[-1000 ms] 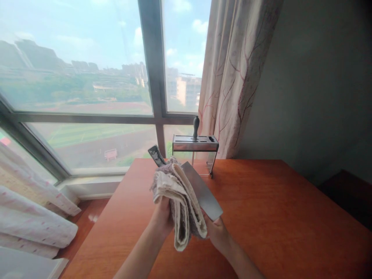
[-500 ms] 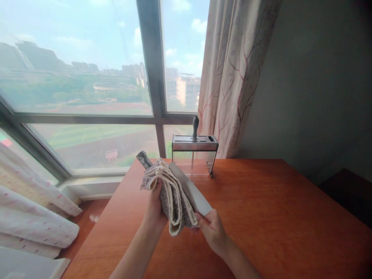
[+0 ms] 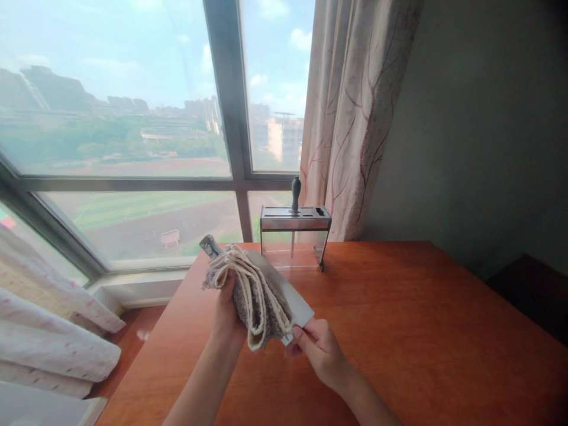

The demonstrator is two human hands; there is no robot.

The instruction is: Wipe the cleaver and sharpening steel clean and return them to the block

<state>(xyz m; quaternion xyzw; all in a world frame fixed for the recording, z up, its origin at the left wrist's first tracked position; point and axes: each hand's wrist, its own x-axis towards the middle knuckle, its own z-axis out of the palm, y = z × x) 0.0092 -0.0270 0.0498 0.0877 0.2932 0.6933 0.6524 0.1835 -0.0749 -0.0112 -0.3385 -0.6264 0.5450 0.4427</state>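
Note:
A folded grey-and-cream cloth (image 3: 252, 296) is wrapped over a cleaver (image 3: 286, 287). The broad pale blade shows along the cloth's right side, and its dark patterned handle end sticks out at the upper left. My left hand (image 3: 228, 316) is closed around the cloth from below, thumb on top; whether its hidden fingers also grip the cleaver I cannot tell. Thumb and fingers of my right hand (image 3: 322, 349) pinch the lower right end of the blade, close to the cloth's edge. Both hands are above the table.
Behind the cloth, a clear knife block (image 3: 295, 236) with a metal top stands on the wooden table (image 3: 399, 319); a dark-handled tool (image 3: 296, 194) is upright in it. A window (image 3: 133, 118) and a curtain (image 3: 350, 118) are behind the table.
Both hands, the cloth and the cleaver have shifted slightly left. More of the blade's lower corner shows past the cloth, near my right thumb.

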